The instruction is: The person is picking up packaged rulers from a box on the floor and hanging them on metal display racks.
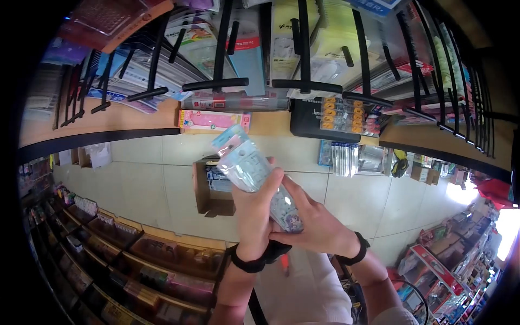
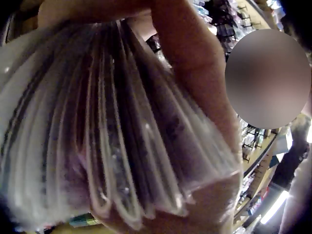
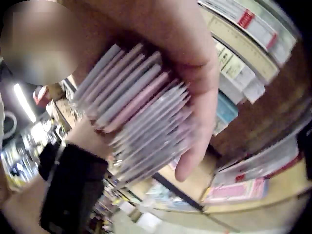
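Both hands hold a stack of thin clear plastic packets in front of the body, its front one pale blue with a small cartoon figure near the lower end. My left hand grips the stack from the left side, thumb lying across the front. On the other side, my right hand holds the lower part, fingers along the edge. Seen edge-on in the left wrist view, the packets fan apart at their ends. In the right wrist view the packets, some pinkish, sit tightly layered between the hands.
Black display hooks with hanging packets project above the hands. Below them, a wooden ledge carries a pink package and a black case. An open cardboard box stands on the tiled floor. Compartmented shelves fill the lower left.
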The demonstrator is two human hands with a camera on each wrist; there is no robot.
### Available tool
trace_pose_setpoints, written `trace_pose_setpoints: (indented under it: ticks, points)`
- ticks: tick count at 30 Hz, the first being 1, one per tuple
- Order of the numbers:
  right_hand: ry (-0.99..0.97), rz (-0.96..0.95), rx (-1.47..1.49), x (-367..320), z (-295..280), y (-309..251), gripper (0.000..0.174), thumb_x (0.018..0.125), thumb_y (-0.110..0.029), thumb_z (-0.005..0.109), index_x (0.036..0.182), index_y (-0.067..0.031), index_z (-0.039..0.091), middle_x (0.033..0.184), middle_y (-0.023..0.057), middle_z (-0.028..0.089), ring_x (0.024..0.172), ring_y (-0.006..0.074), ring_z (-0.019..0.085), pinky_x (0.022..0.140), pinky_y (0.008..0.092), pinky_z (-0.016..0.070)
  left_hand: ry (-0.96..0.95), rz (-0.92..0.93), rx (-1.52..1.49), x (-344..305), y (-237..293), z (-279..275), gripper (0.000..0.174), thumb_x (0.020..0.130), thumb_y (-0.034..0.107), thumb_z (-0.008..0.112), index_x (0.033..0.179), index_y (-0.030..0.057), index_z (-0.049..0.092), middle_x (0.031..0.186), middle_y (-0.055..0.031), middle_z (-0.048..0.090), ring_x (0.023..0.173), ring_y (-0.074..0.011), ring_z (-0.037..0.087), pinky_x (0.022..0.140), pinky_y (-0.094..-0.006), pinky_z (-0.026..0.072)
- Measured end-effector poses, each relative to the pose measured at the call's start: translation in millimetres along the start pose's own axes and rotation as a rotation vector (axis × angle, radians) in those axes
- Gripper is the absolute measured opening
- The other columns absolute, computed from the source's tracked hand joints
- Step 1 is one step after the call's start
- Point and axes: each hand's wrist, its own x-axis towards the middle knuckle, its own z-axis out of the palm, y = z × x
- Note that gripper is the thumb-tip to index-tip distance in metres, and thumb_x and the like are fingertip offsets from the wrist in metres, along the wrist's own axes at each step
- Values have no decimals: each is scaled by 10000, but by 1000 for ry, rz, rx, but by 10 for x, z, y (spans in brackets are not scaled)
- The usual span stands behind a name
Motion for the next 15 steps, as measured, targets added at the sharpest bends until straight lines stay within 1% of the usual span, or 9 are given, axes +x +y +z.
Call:
trace_pose_setpoints:
  ticks: [2, 3, 4, 6, 7, 8, 10, 11, 15]
  points:
    - [-16, 44, 109, -59, 4, -27, 811, 633, -125, 719, 1286, -19, 249, 1186, 187, 408, 1094, 313, 431, 882, 341, 379, -14, 34, 35, -93, 65, 58, 479, 720, 50, 659, 1118, 2, 397, 1016, -89, 517, 863, -125, 524, 737, -250, 433]
    - [-30, 93, 208, -90, -14, -37, 803, 638, -110, 705, 1285, -10, 240, 1174, 178, 419, 1083, 295, 441, 887, 338, 369, -69, 53, -27, -172, 60, 45, 498, 770, 73, 599, 1188, 4, 337, 1098, -99, 491, 956, -147, 504, 811, -283, 415]
    - [-26, 80, 210, -121, -24, -24, 803, 638, -110, 705, 1285, -10, 240, 1174, 178, 419, 1083, 295, 441, 887, 338, 369, -76, 64, -21, -252, 109, 44, 498, 770, 73, 599, 1188, 4, 337, 1098, -99, 491, 956, -147, 504, 811, -283, 415]
    - [120, -172, 141, -205, -66, -13, 772, 634, -65, 679, 1277, -4, 257, 1134, 144, 446, 1063, 230, 435, 899, 316, 332, -233, -13, -380, -403, 261, 59, 466, 844, 139, 490, 1254, 38, 293, 1175, -111, 449, 1024, -178, 482, 877, -307, 378]
    - [111, -87, 275, -295, -124, -63, 776, 612, -44, 690, 1269, -8, 279, 1128, 107, 437, 1057, 183, 402, 907, 291, 295, -380, -20, -438, -511, 416, 126, 429, 873, 156, 444, 1249, 6, 304, 1193, -113, 443, 1089, -187, 449, 914, -311, 350]
    - [146, -192, 271, -347, -179, -120, 712, 630, -49, 690, 1232, -3, 312, 1092, 107, 463, 1034, 178, 430, 885, 278, 327, -396, -6, -430, -608, 469, 144, 429, 873, 156, 444, 1249, 6, 304, 1193, -113, 443, 1089, -187, 449, 914, -311, 350]
    - [137, -165, 436, -508, -246, -331, 714, 622, -46, 707, 1219, 14, 321, 1108, 95, 452, 1046, 163, 415, 899, 268, 306, -447, 39, -200, -805, 544, 183, 420, 878, 152, 450, 1235, -31, 324, 1189, -107, 448, 1098, -178, 435, 925, -310, 337]
    - [137, -185, 433, -604, -271, -410, 714, 622, -46, 707, 1219, 14, 321, 1108, 95, 452, 1046, 163, 415, 899, 268, 306, -479, 100, -120, -905, 601, 268, 414, 878, 164, 463, 1215, -49, 350, 1189, -99, 452, 1095, -164, 428, 928, -300, 328]
    - [224, -248, 389, -951, -280, -674, 719, 621, -48, 720, 1215, 34, 324, 1121, 103, 448, 1048, 168, 423, 901, 288, 321, -533, 173, 16, -1154, 693, 408, 442, 882, 181, 465, 1237, -42, 325, 1213, -92, 431, 1100, -149, 417, 931, -289, 314]
